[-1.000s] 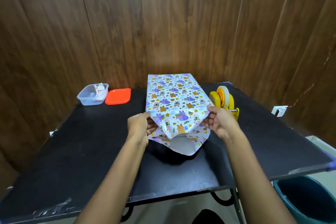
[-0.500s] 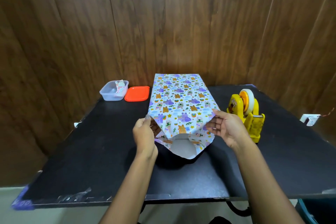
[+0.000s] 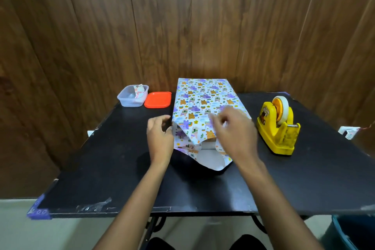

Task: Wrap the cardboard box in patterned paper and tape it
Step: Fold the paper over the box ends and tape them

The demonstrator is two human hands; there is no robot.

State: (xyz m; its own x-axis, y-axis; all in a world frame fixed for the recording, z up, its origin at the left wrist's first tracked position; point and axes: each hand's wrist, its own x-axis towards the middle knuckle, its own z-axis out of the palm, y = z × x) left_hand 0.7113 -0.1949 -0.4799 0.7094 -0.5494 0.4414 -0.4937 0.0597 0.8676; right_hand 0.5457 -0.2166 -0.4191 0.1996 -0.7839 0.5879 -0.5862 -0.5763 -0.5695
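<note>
The box wrapped in patterned paper lies lengthwise in the middle of the black table. Its near end is open: the top flap hangs down in a point, the side folds are tucked in, and the bottom flap lies flat on the table, white side up. A sliver of cardboard shows in the gap. My left hand sits against the left near corner, with loosely curved fingers and the thumb touching the paper edge. My right hand hovers over the near top edge, blurred, fingers bent. Whether it pinches paper is unclear.
A yellow tape dispenser with a roll stands right of the box. A clear plastic tub and an orange lid sit at the back left. A wood-panel wall rises just behind the table. A dark bin stands on the floor at lower right.
My right hand left the right corner fold and swung left over the near top of the box. My left hand loosened at the left corner. The view tilted and shifted.
</note>
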